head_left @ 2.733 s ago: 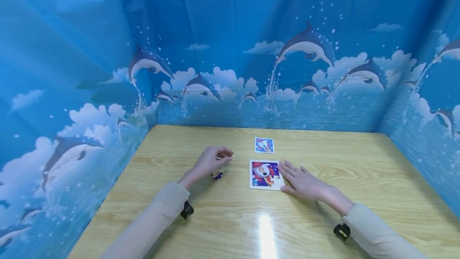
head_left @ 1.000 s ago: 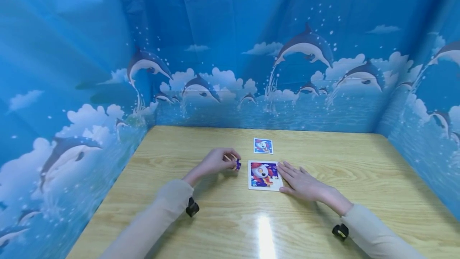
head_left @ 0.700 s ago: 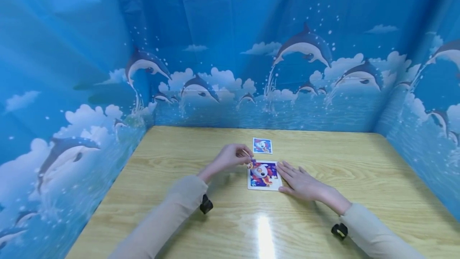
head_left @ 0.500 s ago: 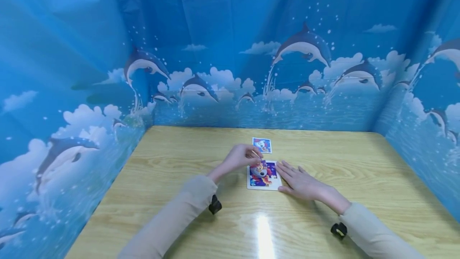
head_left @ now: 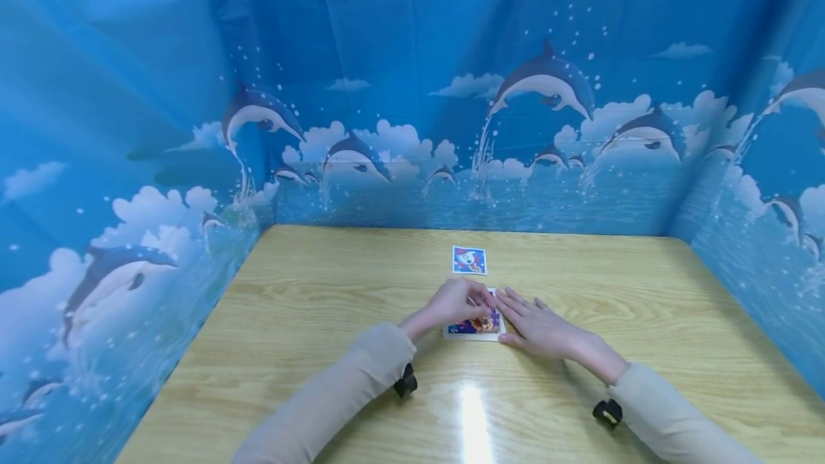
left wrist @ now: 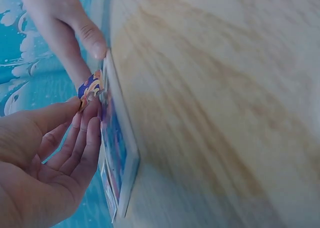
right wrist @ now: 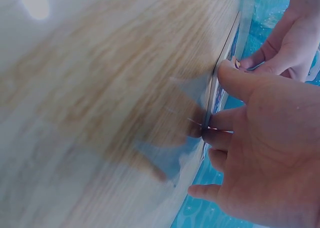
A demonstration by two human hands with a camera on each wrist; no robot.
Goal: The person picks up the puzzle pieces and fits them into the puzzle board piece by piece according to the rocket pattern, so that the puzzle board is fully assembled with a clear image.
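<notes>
A small purple and orange jigsaw piece point(left wrist: 90, 89) is pinched between the thumb and fingertips of my left hand point(head_left: 456, 301). That hand hovers over the right part of a square, white-rimmed puzzle board point(head_left: 459, 336), covering much of its picture in the head view. In the left wrist view the piece is tilted, close to the board's face; whether it touches cannot be told. My right hand point(head_left: 540, 324) lies flat with straight fingers on the board's right edge. In the right wrist view its thumb point(right wrist: 235, 80) and fingers rest along that edge.
A small picture card point(head_left: 469, 261) with a similar design lies just behind the board. The wood-grain table point(head_left: 361, 256) is bounded at the back and sides by a blue dolphin-print curtain point(head_left: 399, 92). Black wrist cameras point(head_left: 406, 382) sit under both cuffs.
My left hand has picked up the jigsaw piece from the table left of the board and carried it rightward over the board, then lower. The right hand has stayed at the board's edge.
</notes>
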